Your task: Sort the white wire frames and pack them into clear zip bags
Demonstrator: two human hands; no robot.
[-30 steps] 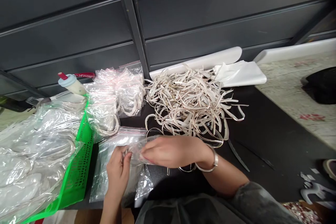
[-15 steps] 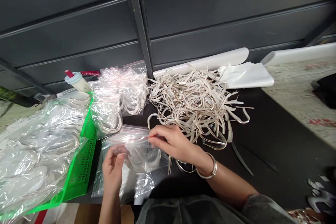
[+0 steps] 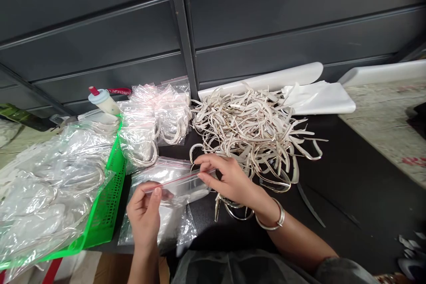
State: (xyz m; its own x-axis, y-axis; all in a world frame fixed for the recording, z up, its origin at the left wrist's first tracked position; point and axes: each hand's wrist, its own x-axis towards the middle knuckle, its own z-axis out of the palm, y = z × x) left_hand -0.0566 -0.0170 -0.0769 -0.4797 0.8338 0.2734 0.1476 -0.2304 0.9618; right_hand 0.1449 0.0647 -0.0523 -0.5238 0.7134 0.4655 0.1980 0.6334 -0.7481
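Note:
Between my hands a clear zip bag [image 3: 186,190] is stretched, its red seal line running from one hand to the other. Something pale lies in its lower part, too blurred to make out fully. My left hand [image 3: 146,206] pinches the left end of the seal between thumb and fingers. At the right end, my right hand [image 3: 226,175] grips the seal, thumb below and fingers above. Beneath them lies a stack of flat clear bags [image 3: 161,171] on the black tabletop [image 3: 353,177]. Just beyond my right hand is a heap of curved, pale metallic strips [image 3: 246,128].
On the left stands a green basket [image 3: 108,204] heaped with filled clear bags [image 3: 49,186]. Behind it are a lidded cup [image 3: 104,101] and more filled bags [image 3: 156,115]. White rolled sheeting [image 3: 266,79] lies along the dark panelled wall [image 3: 133,26].
The bag's top edge, loose and slack before, is now pulled straight between my hands. My left hand has risen slightly to the seal's left end. The view has shifted a little.

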